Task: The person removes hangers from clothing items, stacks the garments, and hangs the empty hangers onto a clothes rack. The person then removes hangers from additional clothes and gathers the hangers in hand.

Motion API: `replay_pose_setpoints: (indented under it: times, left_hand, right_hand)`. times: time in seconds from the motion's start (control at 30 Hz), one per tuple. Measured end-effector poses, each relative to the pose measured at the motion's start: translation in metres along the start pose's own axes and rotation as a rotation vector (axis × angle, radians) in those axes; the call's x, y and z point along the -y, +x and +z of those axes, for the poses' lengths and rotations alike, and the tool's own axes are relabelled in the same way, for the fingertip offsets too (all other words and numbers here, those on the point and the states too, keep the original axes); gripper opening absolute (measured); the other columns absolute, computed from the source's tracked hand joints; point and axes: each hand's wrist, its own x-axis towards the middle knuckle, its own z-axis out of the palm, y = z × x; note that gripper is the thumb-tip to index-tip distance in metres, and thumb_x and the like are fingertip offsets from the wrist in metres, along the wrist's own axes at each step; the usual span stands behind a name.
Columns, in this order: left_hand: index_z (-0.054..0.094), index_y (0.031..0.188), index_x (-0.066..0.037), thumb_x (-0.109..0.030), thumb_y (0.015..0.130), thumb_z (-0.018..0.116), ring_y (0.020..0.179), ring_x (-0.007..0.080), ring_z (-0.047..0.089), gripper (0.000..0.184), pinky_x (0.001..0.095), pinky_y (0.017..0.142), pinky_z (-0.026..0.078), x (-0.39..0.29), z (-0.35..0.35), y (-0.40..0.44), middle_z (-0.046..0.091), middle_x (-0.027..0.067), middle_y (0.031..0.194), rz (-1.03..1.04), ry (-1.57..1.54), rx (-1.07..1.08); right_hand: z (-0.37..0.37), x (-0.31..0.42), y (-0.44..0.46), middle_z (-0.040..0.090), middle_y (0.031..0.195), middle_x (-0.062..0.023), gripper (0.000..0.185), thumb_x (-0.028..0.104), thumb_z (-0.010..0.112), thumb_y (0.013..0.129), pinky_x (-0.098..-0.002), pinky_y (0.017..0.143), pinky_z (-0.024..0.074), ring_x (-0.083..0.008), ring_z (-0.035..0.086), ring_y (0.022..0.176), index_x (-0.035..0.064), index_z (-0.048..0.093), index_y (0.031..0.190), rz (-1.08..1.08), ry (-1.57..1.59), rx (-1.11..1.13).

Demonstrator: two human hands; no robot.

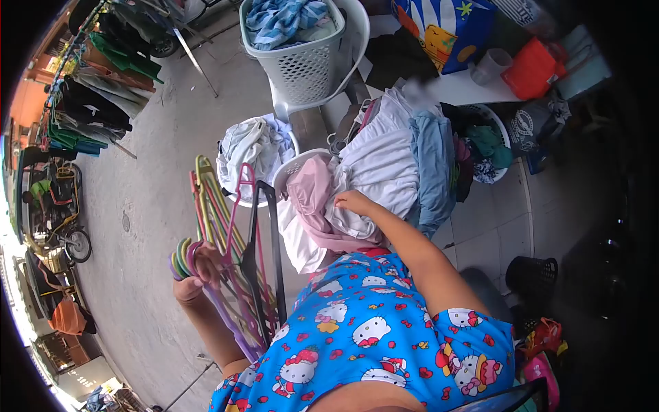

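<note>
My left hand (pixel 206 266) is closed around a bundle of plastic hangers (pixel 218 214) in green, yellow, pink and purple. A black hanger (pixel 251 257) is among them. My right hand (pixel 352 202) has its fingers curled together on a white cloth (pixel 351 224), at the edge of a laundry heap. Beside that hand, pink fabric (pixel 310 189) hangs over a white basket (pixel 296 163). Larger white garments (pixel 382 159) and a blue-grey garment (pixel 432 172) lie just beyond, to the right.
Another basket of light clothes (pixel 255 154) stands left of the heap. Behind it, a perforated laundry basket (pixel 295 77) rests on a white chair (pixel 358 31). Clothes hang on a line (pixel 103 69) at the left, with a parked motorcycle (pixel 65 213) below. A dark basket (pixel 532 276) is at right.
</note>
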Motion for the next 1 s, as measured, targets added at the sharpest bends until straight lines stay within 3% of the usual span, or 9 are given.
replay_pose_setpoints:
  times: [0.07, 0.17, 0.23, 0.37, 0.4, 0.5, 0.67, 0.8, 1.0]
  left_hand:
    - [0.059, 0.074, -0.009, -0.031, 0.066, 0.062, 0.074, 0.0181, 0.053, 0.023, 0.0337, 0.088, 0.03, -0.012, -0.018, -0.003, 0.057, 0.0025, 0.055, 0.218, 0.267, -0.077]
    - [0.041, 0.127, 0.0, -0.044, 0.069, 0.062, 0.088, 0.0158, 0.047, 0.076, 0.0323, 0.088, 0.031, -0.02, -0.038, -0.019, 0.052, 0.0042, 0.081, 0.223, 0.343, -0.227]
    - [0.035, 0.131, 0.001, -0.037, 0.072, 0.062, 0.095, 0.021, 0.045, 0.075, 0.038, 0.093, 0.032, -0.024, -0.028, -0.019, 0.048, 0.0081, 0.094, 0.185, 0.274, -0.299]
    - [0.037, 0.129, 0.002, -0.031, 0.074, 0.06, 0.101, 0.023, 0.043, 0.068, 0.0402, 0.098, 0.029, -0.027, 0.02, 0.004, 0.046, 0.0084, 0.098, 0.255, 0.543, -0.501]
    - [0.038, 0.128, 0.002, -0.03, 0.075, 0.06, 0.102, 0.0231, 0.043, 0.065, 0.0404, 0.099, 0.029, -0.026, 0.033, 0.012, 0.046, 0.0081, 0.098, 0.287, 0.626, -0.546]
    - [0.042, 0.122, 0.001, -0.027, 0.077, 0.057, 0.105, 0.0232, 0.042, 0.055, 0.0404, 0.101, 0.026, -0.02, 0.045, 0.032, 0.046, 0.0074, 0.098, 0.355, 0.777, -0.657]
    - [0.047, 0.107, -0.002, -0.026, 0.085, 0.045, 0.108, 0.0222, 0.042, 0.033, 0.0377, 0.103, 0.025, -0.012, -0.001, 0.01, 0.047, 0.0083, 0.109, 0.214, 0.479, -0.663]
    - [0.031, 0.136, -0.005, -0.03, 0.087, 0.041, 0.11, 0.018, 0.044, 0.055, 0.0342, 0.1, 0.031, -0.006, 0.031, 0.015, 0.045, 0.0109, 0.123, 0.093, 0.33, -0.678]
    - [0.017, 0.141, -0.005, -0.036, 0.085, 0.043, 0.094, 0.0151, 0.05, 0.069, 0.0287, 0.088, 0.039, 0.019, 0.067, 0.044, 0.049, 0.0123, 0.12, -0.148, 0.242, -0.659]
  right_hand:
    - [-0.012, -0.015, -0.014, 0.062, 0.081, -0.0085, 0.011, 0.009, 0.053, 0.078, -0.0334, 0.071, 0.0465, -0.0239, 0.06, 0.078, 0.006, 0.061, 0.085, -0.028, -0.127, -0.415]
    - [-0.035, -0.037, -0.047, 0.057, 0.095, -0.0092, 0.021, 0.008, 0.056, 0.074, -0.0392, 0.078, 0.0435, -0.0287, 0.054, 0.089, 0.01, 0.058, 0.094, -0.051, -0.445, -0.904]
    - [-0.051, -0.022, -0.083, 0.053, 0.108, -0.0092, 0.03, 0.013, 0.059, 0.075, -0.0428, 0.084, 0.0405, -0.0289, 0.05, 0.099, 0.0106, 0.054, 0.105, 0.187, -0.707, -1.158]
    - [-0.066, -0.121, -0.103, 0.043, 0.129, -0.0091, 0.041, 0.031, 0.056, 0.083, -0.0439, 0.092, 0.0359, -0.0313, 0.042, 0.117, 0.0113, 0.047, 0.118, 0.578, -0.383, -1.766]
    - [-0.08, -0.104, -0.12, 0.047, 0.126, -0.0138, 0.043, 0.037, 0.051, 0.086, -0.0456, 0.094, 0.0355, -0.0332, 0.044, 0.116, 0.0072, 0.049, 0.116, 0.908, 0.03, -1.641]
    - [-0.104, -0.142, -0.152, 0.051, 0.119, -0.0185, 0.047, 0.04, 0.047, 0.087, -0.0442, 0.094, 0.0368, -0.0343, 0.048, 0.112, 0.0022, 0.05, 0.116, 1.036, 0.444, -1.491]
    - [-0.121, -0.237, -0.177, 0.051, 0.121, -0.0217, 0.054, 0.04, 0.046, 0.088, -0.0378, 0.095, 0.0374, -0.0343, 0.047, 0.114, -0.0035, 0.047, 0.119, 0.819, 0.457, -1.367]
    - [-0.136, -0.282, -0.174, 0.057, 0.11, -0.0128, 0.041, 0.033, 0.054, 0.085, -0.0334, 0.087, 0.039, -0.026, 0.051, 0.103, -0.0002, 0.054, 0.11, 0.766, 0.675, -1.321]
    - [-0.16, -0.318, -0.161, 0.057, 0.111, -0.0142, 0.039, 0.025, 0.057, 0.079, -0.0344, 0.087, 0.0389, -0.0276, 0.052, 0.105, 0.0029, 0.054, 0.111, 0.635, 0.75, -1.051]
